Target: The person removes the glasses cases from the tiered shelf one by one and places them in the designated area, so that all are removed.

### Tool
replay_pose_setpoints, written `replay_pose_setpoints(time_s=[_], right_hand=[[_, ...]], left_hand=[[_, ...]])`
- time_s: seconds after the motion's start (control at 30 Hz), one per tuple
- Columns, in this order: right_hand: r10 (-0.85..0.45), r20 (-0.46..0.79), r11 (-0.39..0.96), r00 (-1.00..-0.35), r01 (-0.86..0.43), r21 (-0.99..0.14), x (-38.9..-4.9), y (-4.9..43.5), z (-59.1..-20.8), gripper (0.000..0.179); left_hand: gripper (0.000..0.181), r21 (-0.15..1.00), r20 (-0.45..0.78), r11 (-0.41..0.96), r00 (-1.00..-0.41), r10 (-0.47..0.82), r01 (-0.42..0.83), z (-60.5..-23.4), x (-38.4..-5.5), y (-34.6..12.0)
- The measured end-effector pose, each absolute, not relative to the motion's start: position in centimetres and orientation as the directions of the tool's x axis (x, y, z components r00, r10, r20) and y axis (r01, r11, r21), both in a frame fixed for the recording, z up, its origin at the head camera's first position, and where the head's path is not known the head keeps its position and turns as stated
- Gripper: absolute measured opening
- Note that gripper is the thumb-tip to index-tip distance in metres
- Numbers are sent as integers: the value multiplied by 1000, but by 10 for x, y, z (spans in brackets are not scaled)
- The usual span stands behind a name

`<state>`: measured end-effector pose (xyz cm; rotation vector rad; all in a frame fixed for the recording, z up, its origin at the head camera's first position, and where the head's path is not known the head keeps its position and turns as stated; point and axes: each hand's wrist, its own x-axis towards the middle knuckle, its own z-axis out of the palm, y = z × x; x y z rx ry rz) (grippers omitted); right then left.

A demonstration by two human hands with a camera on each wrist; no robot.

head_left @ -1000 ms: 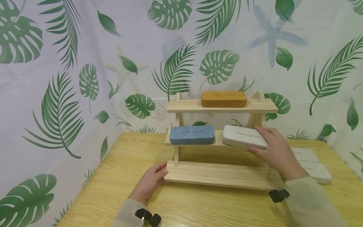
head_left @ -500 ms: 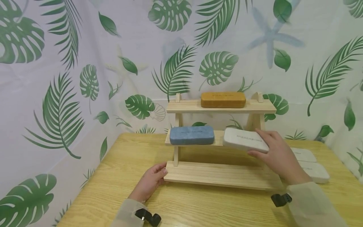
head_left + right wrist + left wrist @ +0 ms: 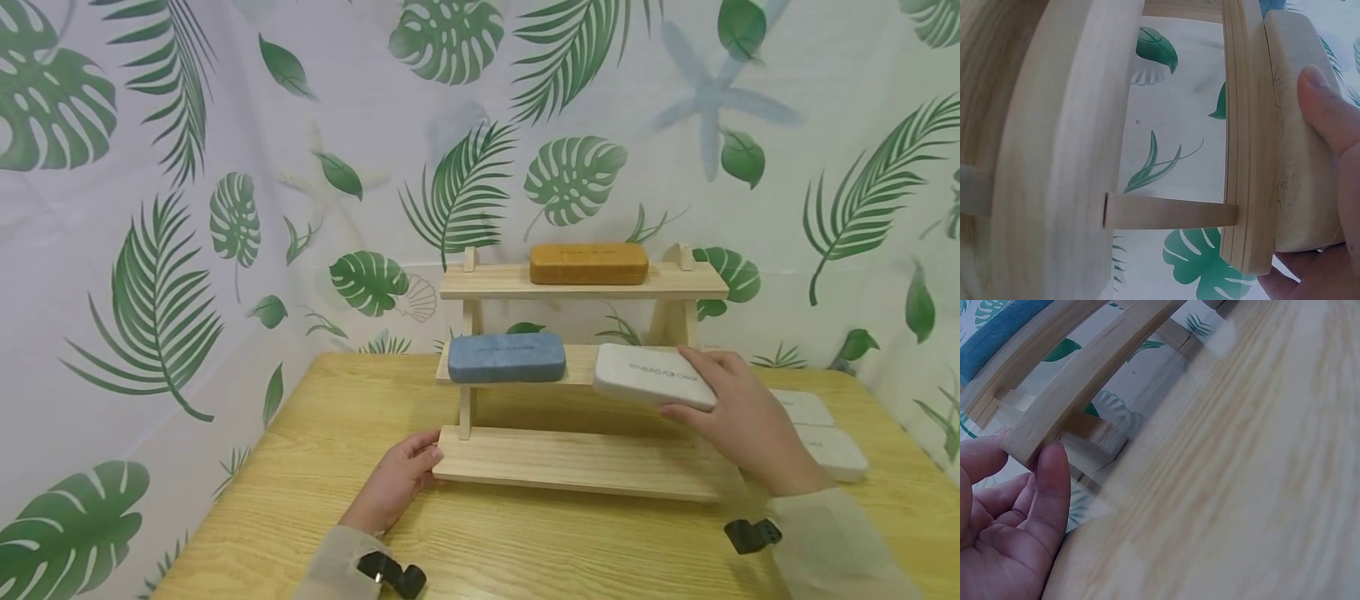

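Note:
A three-tier wooden display rack (image 3: 585, 462) stands on the table. At its left, my left hand (image 3: 397, 479) pinches the end of the bottom shelf, the thumb and fingers (image 3: 1054, 481) around the board's corner in the left wrist view. My right hand (image 3: 750, 421) grips the right end of a white glasses case (image 3: 652, 373) with dark lettering, at the right part of the middle shelf. In the head view the case slants down toward the hand. A blue glasses case (image 3: 506, 357) lies on the middle shelf's left, and an orange one (image 3: 588, 263) on the top shelf.
Two more white cases (image 3: 832, 450) lie on the table (image 3: 300, 500) to the right of the rack, partly behind my right forearm. A leaf-patterned cloth (image 3: 360, 100) hangs behind and to the left of the table.
My right hand and the white glasses case have shifted slightly right and down in the head view, and the case's right end has dipped. The left hand stays on the shelf end.

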<state>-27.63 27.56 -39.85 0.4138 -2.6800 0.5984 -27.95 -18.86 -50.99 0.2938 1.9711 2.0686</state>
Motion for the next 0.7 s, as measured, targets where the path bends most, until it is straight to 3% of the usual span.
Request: replay_pose_setpoints(time_s=[0.5, 0.7], right_hand=[[-242, 324, 871, -915, -351, -342, -272, 287, -387, 92], [-247, 368, 859, -896, -379, -345, -267, 296, -392, 89]], left_hand=[[60, 998, -34, -35, -942, 334, -49, -511, -282, -190], [60, 998, -39, -28, -943, 331, -52, -512, -281, -190]])
